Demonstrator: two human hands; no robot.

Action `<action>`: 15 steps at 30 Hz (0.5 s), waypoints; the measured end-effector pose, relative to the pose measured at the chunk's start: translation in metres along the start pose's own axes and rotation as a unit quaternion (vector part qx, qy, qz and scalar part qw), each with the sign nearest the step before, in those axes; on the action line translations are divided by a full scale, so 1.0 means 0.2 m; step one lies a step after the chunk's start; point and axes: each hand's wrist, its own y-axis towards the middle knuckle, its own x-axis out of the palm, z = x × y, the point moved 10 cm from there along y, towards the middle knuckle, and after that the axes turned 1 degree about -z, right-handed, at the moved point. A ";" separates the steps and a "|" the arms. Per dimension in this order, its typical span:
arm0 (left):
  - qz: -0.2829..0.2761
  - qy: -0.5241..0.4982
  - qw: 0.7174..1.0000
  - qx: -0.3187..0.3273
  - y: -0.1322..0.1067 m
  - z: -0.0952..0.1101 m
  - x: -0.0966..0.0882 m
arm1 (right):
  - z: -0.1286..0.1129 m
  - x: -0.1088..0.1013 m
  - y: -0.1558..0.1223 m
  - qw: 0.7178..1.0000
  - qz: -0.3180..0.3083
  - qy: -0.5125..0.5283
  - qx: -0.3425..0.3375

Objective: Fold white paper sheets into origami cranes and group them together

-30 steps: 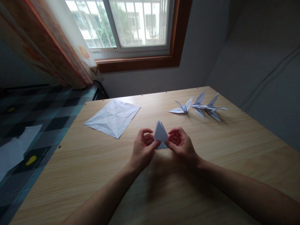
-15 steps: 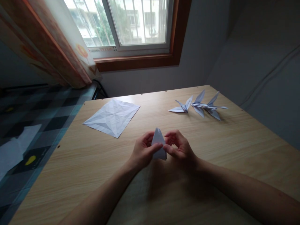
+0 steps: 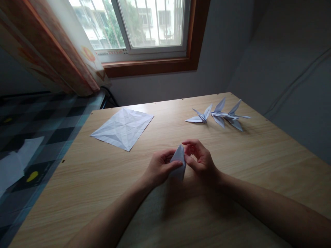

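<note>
A small piece of folded white paper [image 3: 178,169], narrow and pointed at the top, is held upright just above the table between both hands. My left hand [image 3: 163,166] grips it from the left, thumb across its near face and fingers behind. On the right edge, the thumb and fingertips of my right hand [image 3: 200,159] pinch the paper near its upper part. Farther off at the right lie folded paper cranes [image 3: 203,117] with pointed wings. A creased, unfolded square sheet [image 3: 122,129] lies flat at the left.
The wooden table [image 3: 103,193] runs to the wall beneath a window [image 3: 155,24]. Left of it, a checked cloth surface [image 3: 57,134] carries loose white paper [image 3: 15,165]. A curtain [image 3: 67,48] hangs at the far left.
The folded paper has turned so that its tip points up and to the right, nearer my right fingers. My right fingers have moved onto its right edge.
</note>
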 end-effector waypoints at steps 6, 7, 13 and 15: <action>0.004 0.032 0.999 -0.001 0.00 0.01 0.00 | 0.00 -0.01 0.01 0.999 0.000 -0.033 -0.003; 0.004 0.034 0.999 -0.004 0.00 0.00 0.00 | 0.00 -0.02 0.02 0.999 -0.002 -0.038 -0.007; -0.003 0.039 0.999 -0.007 0.00 -0.01 0.00 | -0.03 -0.01 0.04 0.998 -0.021 -0.055 -0.026; -0.004 0.042 0.999 -0.008 0.00 0.00 0.00 | -0.03 -0.01 0.04 0.998 -0.032 -0.049 -0.027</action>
